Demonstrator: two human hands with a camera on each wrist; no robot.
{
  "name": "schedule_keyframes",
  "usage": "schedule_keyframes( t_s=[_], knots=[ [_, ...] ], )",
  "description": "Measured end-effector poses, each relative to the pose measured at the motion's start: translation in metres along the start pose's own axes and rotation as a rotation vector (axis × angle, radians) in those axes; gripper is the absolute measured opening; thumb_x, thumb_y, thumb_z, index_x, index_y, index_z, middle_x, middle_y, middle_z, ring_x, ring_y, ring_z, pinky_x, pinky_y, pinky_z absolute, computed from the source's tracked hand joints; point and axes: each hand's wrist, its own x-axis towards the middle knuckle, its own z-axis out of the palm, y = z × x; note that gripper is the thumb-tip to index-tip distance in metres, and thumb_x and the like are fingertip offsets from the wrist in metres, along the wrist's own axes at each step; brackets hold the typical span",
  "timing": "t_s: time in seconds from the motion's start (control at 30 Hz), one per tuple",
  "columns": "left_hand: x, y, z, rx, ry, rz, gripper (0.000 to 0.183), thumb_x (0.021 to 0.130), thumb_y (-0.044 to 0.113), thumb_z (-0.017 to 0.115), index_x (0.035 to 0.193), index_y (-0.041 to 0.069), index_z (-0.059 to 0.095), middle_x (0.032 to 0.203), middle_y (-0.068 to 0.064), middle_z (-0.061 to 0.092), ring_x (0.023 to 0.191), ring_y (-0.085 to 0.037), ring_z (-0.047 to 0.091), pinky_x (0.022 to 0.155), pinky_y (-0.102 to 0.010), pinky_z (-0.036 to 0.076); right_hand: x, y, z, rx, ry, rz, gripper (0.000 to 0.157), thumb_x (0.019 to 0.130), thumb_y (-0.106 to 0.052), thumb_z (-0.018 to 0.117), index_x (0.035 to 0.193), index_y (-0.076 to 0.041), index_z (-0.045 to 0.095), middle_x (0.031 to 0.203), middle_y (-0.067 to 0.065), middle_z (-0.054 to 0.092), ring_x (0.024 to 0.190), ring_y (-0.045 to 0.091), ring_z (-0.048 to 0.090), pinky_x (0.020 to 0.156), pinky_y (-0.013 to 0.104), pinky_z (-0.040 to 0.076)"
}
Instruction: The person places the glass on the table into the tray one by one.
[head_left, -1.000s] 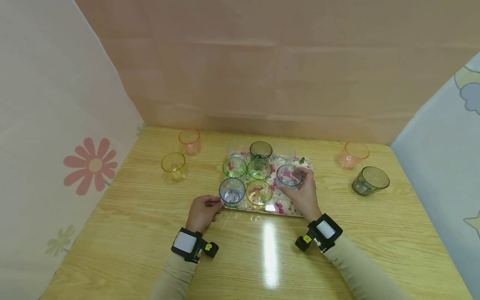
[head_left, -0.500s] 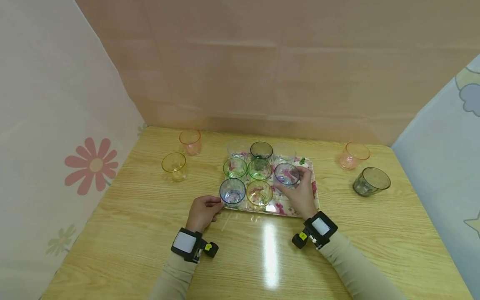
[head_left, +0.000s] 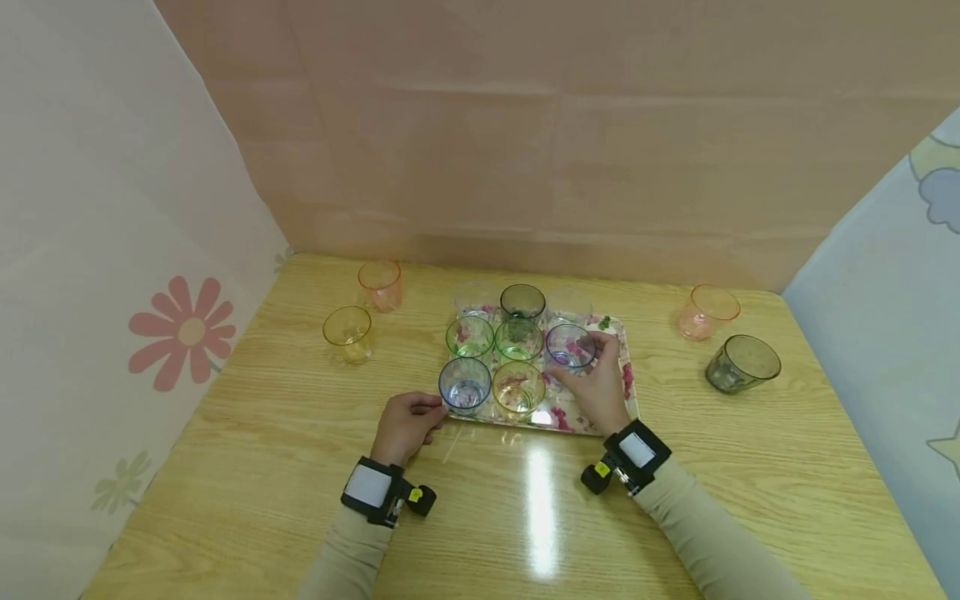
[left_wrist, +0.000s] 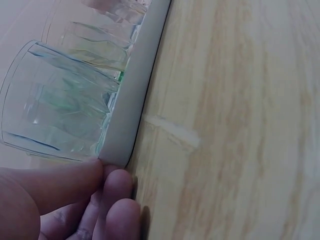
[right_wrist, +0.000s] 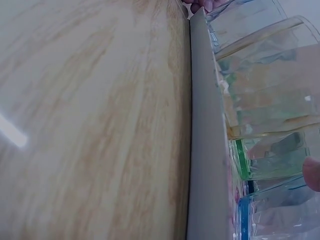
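Observation:
A floral tray (head_left: 581,410) lies on the table with several clear tumblers standing upright on it. My left hand (head_left: 405,427) pinches the tray's near left corner; in the left wrist view the thumb and curled fingers meet at the white edge (left_wrist: 131,110). Just above sits a dark-blue-rimmed tumbler (head_left: 465,385), beside a yellow-rimmed tumbler (head_left: 517,390). My right hand (head_left: 602,387) holds a blue-rimmed tumbler (head_left: 570,350) between thumb and fingers, on the tray's right part, next to a green-rimmed tumbler (head_left: 519,342). Only a fingertip (right_wrist: 312,172) of that hand shows in the right wrist view.
Behind, on the tray, stand a dark tumbler (head_left: 522,302) and two colourless ones. Left of the tray are a yellow tumbler (head_left: 348,335) and a pink tumbler (head_left: 381,287). At right are another pink tumbler (head_left: 703,315) and a tilted smoky tumbler (head_left: 738,367). Cloth walls border the table.
My right hand has shifted slightly left with the blue-rimmed tumbler, bringing it closer to the green-rimmed one. The left hand stays at the tray corner.

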Motion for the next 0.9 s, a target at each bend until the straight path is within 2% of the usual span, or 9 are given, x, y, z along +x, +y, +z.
schedule_keyframes(
  t_s=[0.6, 0.9],
  knots=[
    [-0.0013, 0.0015, 0.0005, -0.024, 0.002, -0.01, 0.015, 0.083, 0.008, 0.069, 0.096, 0.0, 0.071, 0.085, -0.012, 0.071, 0.067, -0.016, 0.065, 0.05, -0.026, 0.051, 0.0034, 0.0009, 0.0006, -0.013, -0.037, -0.017, 0.086, 0.075, -0.029, 0.078, 0.135, -0.004, 0.022, 0.131, 0.02, 0.04, 0.126, 0.033, 0.04, 0.105, 0.049, 0.034],
    [-0.0013, 0.0008, 0.0008, -0.023, 0.001, -0.014, 0.016, 0.084, 0.008, 0.068, 0.098, 0.0, 0.071, 0.087, -0.012, 0.071, 0.069, -0.015, 0.065, 0.052, -0.027, 0.052, 0.0031, -0.0003, 0.0, -0.023, -0.054, -0.009, 0.087, 0.076, -0.028, 0.078, 0.136, -0.006, 0.018, 0.133, 0.021, 0.039, 0.127, 0.035, 0.04, 0.106, 0.047, 0.034]
  ],
)
